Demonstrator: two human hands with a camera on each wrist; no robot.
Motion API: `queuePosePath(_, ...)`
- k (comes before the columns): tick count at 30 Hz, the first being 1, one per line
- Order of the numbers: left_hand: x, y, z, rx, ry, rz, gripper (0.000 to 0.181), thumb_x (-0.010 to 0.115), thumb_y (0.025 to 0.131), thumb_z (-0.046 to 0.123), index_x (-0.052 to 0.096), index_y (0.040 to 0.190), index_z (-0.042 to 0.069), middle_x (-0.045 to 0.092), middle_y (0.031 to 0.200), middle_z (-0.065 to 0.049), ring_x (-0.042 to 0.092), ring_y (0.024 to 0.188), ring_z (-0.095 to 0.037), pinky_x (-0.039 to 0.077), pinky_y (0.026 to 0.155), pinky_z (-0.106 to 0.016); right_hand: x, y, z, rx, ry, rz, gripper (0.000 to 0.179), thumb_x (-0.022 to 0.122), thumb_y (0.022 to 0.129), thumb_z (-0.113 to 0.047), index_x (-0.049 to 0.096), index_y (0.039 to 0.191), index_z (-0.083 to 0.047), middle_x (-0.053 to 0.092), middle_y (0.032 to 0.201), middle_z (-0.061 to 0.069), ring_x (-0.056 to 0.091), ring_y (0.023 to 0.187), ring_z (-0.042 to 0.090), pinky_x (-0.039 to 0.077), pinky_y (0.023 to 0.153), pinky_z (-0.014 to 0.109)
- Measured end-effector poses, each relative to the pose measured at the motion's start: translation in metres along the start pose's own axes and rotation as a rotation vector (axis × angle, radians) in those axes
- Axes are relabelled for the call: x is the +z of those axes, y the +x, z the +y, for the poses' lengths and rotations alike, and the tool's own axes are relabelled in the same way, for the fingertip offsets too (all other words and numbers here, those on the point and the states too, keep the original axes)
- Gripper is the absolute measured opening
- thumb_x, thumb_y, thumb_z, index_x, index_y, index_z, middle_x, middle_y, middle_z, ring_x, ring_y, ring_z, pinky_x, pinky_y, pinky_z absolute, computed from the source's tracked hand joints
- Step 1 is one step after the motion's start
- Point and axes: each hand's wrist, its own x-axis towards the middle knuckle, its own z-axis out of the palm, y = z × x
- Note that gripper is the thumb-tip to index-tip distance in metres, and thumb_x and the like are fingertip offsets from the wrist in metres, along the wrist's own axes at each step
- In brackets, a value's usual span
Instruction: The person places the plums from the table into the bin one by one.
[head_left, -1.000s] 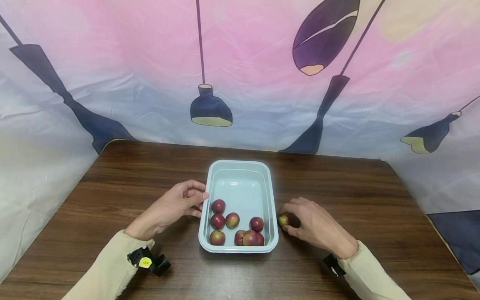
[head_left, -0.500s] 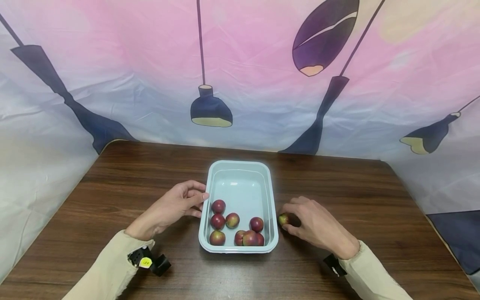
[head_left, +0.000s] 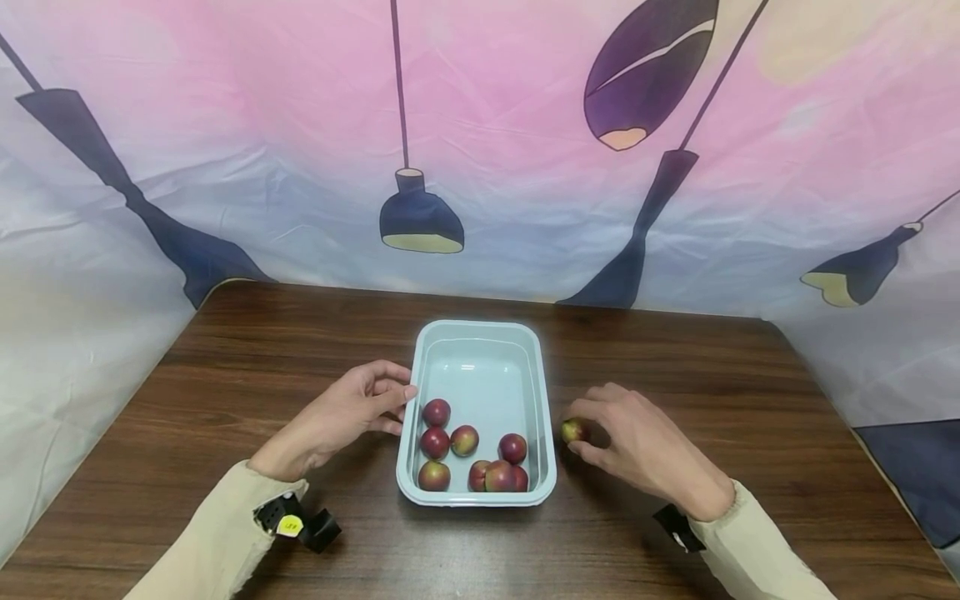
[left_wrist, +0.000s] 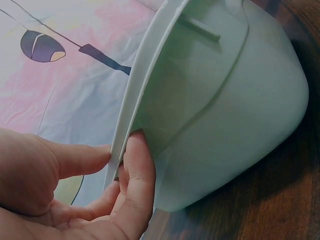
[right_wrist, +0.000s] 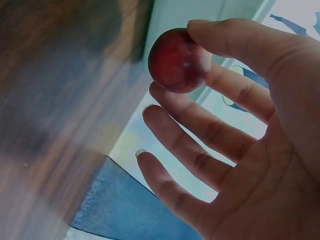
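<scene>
A pale blue-green plastic tub [head_left: 480,333] stands on the table with several red and yellow-green plums [head_left: 464,440] grouped in its near half. At its left side my left hand [head_left: 352,412] pinches the rim, thumb on top and fingers underneath, as the left wrist view shows against the tub's wall [left_wrist: 240,110]. To the right of the tub, my right hand [head_left: 630,433] pinches a single plum [head_left: 573,431]. In the right wrist view that plum [right_wrist: 177,60] sits between thumb and fingertips, and the other fingers are spread loosely.
The dark wood-grain table [head_left: 262,350] runs back to a pink and blue cloth backdrop [head_left: 510,192] printed with lamps. A small black device [head_left: 300,521] is strapped at the left wrist, and another [head_left: 678,527] at the right.
My right hand has shifted slightly to the right, away from the tub's side, with the plum in its fingers. The left hand and tub stay put.
</scene>
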Motion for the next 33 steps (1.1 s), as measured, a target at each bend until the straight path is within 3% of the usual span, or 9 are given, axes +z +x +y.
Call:
queuePosePath(11,0.001,-0.001,0.001,0.0,-0.003,0.001,0.043,0.053,0.107,0.018,0.043,0.138,-0.009,0.066,0.118,-0.027,0.07,0.095,-0.017,0.064,0.084,-0.03,-0.012,0.0,-0.005,0.014,0.004,0.013,0.026,0.085,0.084,-0.027,0.075,0.107,-0.024,0.072,0.105,-0.01,0.067,0.101,0.012,0.061,0.087,0.034)
queuePosePath(22,0.001,-0.001,0.002,0.0,0.0,0.004,0.042,0.053,0.107,0.018,0.043,0.138,-0.009,0.067,0.119,-0.027,0.07,0.095,-0.017,0.064,0.084,-0.031,-0.024,-0.002,-0.013,-0.026,-0.007,0.077,0.023,0.086,0.082,-0.026,0.073,0.101,-0.026,0.07,0.1,-0.014,0.064,0.098,0.008,0.06,0.084,0.031)
queuePosePath(33,0.001,-0.001,0.002,-0.001,-0.001,0.005,0.043,0.053,0.107,0.017,0.042,0.139,-0.01,0.066,0.118,-0.026,0.07,0.094,-0.017,0.064,0.083,-0.03,-0.033,-0.002,-0.025,-0.063,-0.017,0.115,0.027,0.087,0.081,-0.027,0.074,0.104,-0.024,0.069,0.099,-0.014,0.061,0.096,0.007,0.059,0.084,0.03)
